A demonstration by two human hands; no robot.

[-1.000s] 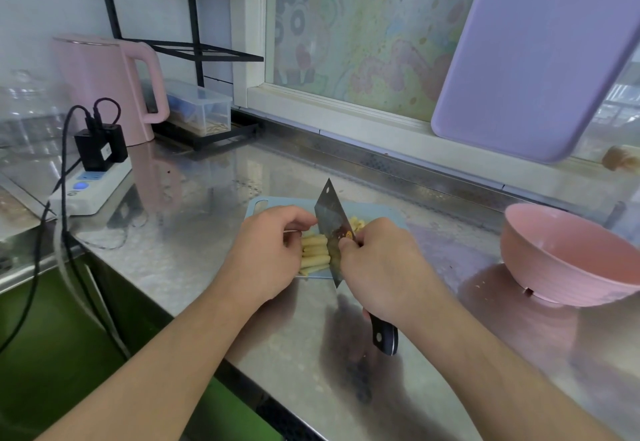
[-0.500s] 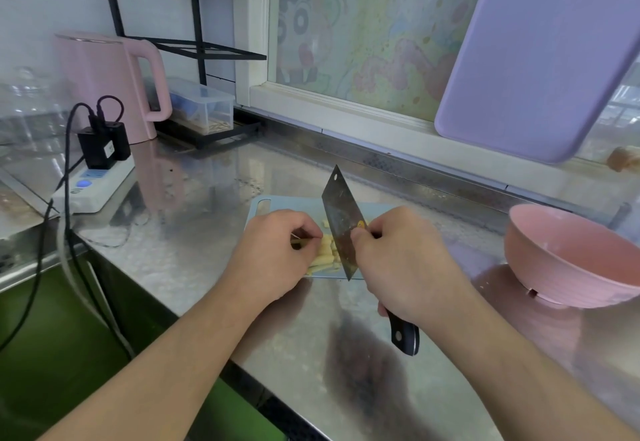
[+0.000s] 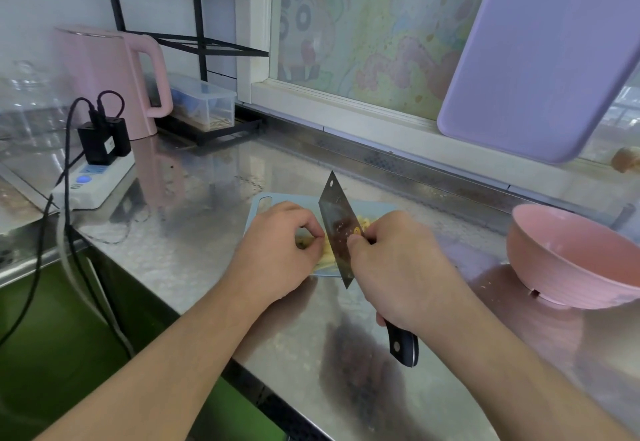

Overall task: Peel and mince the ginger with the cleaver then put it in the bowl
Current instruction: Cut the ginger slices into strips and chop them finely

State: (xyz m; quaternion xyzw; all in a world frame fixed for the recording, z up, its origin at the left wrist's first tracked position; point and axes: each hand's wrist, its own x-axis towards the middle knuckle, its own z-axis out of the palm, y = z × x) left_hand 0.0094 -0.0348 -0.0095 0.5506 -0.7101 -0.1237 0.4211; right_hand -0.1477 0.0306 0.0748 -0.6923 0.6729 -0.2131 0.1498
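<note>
Two hands at work over a small pale blue cutting board (image 3: 258, 205) on the steel counter (image 3: 194, 198). Right hand (image 3: 398, 267) clenched round the cleaver (image 3: 337, 229), dark handle end poking out below the palm, thumb and forefinger pinching the blade near its back. Blade upright on its edge, tilted a little, set across the ginger (image 3: 327, 250) on the board. Left hand (image 3: 277, 250) just beside the blade, fingers curled down onto the pale yellow ginger strips, grip pinning them to the board. More cut ginger pieces (image 3: 365, 224) lying on the far side of the blade, partly hidden by the right hand. Pink bowl (image 3: 571, 260) standing well to the right on the counter, apart from the board; contents not visible from this angle. Further left: pink kettle (image 3: 104, 73), white power strip (image 3: 93, 181) with a black plug. Lilac board (image 3: 540, 52) leaning at the window.
</note>
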